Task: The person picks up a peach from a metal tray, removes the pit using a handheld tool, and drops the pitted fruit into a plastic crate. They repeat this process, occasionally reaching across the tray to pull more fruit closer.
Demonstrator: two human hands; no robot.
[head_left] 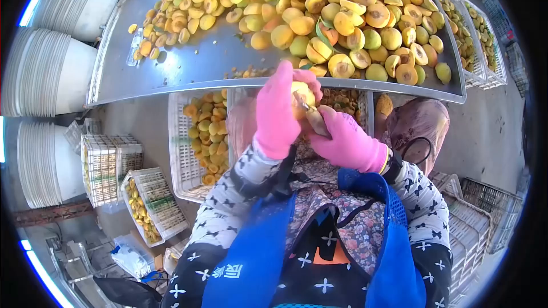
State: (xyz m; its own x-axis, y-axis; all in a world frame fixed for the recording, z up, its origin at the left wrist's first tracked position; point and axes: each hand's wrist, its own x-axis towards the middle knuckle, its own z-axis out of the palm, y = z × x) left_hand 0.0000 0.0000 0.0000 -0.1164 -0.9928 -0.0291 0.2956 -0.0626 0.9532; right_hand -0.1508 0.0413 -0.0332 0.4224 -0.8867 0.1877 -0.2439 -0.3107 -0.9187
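My left hand (278, 111), in a pink glove, is wrapped round a yellow peach (303, 92) just beyond the front edge of the metal table. In my right hand (351, 144), also gloved in pink, is a small pitting tool (317, 122) with a tan handle. Its metal tip meets the peach flesh; the exact shape of the tip is hard to make out. Many halved peaches (341, 66) lie heaped on the table, several with the pit cavity facing up. A crate (178, 159) holding peach pieces stands below my left hand.
The metal table (200, 71) has a raised rim along its front. A clear plastic bottle (135, 48) lies at its left. Peach-filled crates (495, 51) stand at the right, others (162, 202) at the lower left. Stacked white tubs (43, 74) line the left side.
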